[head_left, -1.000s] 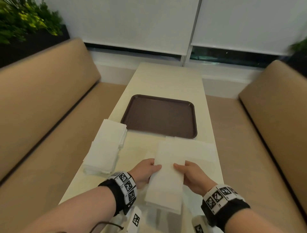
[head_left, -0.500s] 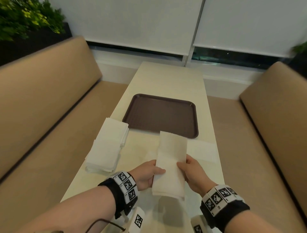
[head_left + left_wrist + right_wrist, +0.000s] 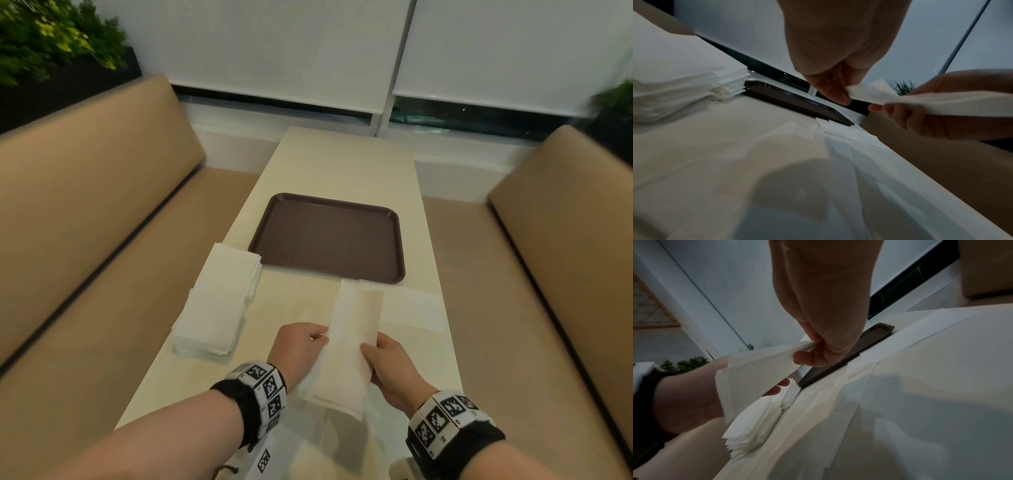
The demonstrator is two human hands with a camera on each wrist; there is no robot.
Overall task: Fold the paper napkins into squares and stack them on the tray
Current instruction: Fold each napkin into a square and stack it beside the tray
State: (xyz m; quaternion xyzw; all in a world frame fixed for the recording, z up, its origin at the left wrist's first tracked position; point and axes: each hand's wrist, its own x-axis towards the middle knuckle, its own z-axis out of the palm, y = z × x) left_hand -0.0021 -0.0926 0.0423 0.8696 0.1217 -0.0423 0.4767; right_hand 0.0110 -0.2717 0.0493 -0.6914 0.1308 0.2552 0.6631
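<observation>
From the head view, the left hand (image 3: 300, 346) and right hand (image 3: 390, 366) pinch a long folded napkin (image 3: 349, 349) above the table (image 3: 342, 164), near the empty tray (image 3: 329, 236). In the left wrist view, thumb and fingers (image 3: 835, 91) squeeze one edge. In the right wrist view, fingers (image 3: 807, 357) squeeze the other. Best to match the corners, then press flat.

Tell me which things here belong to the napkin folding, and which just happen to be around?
In use: napkin held by left hand and right hand; napkin pile; tray; flat napkins.
Just around: benches, plants, blinds.
</observation>
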